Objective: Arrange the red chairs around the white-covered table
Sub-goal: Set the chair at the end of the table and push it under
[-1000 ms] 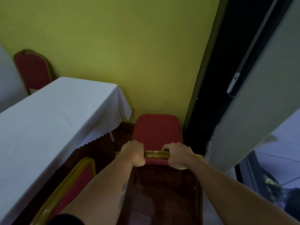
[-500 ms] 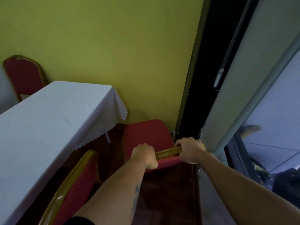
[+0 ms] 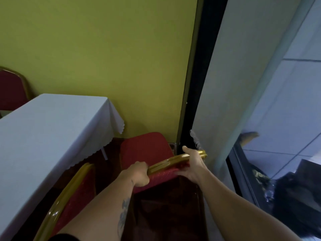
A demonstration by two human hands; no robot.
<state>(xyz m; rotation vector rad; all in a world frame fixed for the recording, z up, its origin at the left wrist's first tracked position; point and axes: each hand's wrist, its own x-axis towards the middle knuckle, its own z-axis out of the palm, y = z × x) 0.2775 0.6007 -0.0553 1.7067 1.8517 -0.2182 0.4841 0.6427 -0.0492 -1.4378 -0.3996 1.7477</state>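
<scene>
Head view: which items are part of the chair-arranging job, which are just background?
Job:
- held red chair, both hands on its gold top rail: left hand, right hand
- white-covered table
- near red chair beside the table
- far red chair

Background:
- yellow-green wall
- white blind
- window

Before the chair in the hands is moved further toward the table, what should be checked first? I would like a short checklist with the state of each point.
1. Left hand closed on the gold top rail of the held chair: ok.
2. Right hand around the same rail: ok.
3. Clearance on the right: not ok, the rail end is very close to the white curtain.
4. Clearance to the neighbouring chair on the left: ok, a gap shows.
5. Hanging tablecloth free of the seat: ok.
6. Chair legs and floor under them: cannot tell, hidden.
</scene>
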